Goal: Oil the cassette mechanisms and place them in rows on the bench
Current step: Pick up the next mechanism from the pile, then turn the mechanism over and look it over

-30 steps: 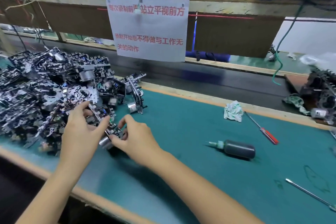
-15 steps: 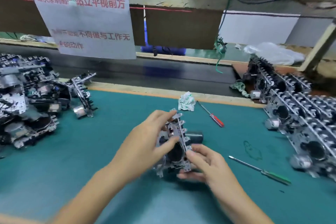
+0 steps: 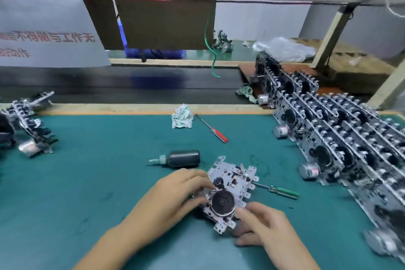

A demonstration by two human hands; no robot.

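Both hands hold one cassette mechanism (image 3: 230,193) just above the green bench mat (image 3: 98,182): left hand (image 3: 173,197) grips its left edge with curled fingers, right hand (image 3: 263,226) grips its near corner. Flywheel side faces up. An oil bottle (image 3: 182,158) lies just behind. Finished mechanisms stand in rows (image 3: 339,138) at right.

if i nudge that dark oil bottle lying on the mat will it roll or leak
The oil bottle probably rolls: it looks round-bodied and lies on its side on the flat green mat. Its thin nozzle points left, so it may curve. No oil shows at the tip; leaking is uncertain.
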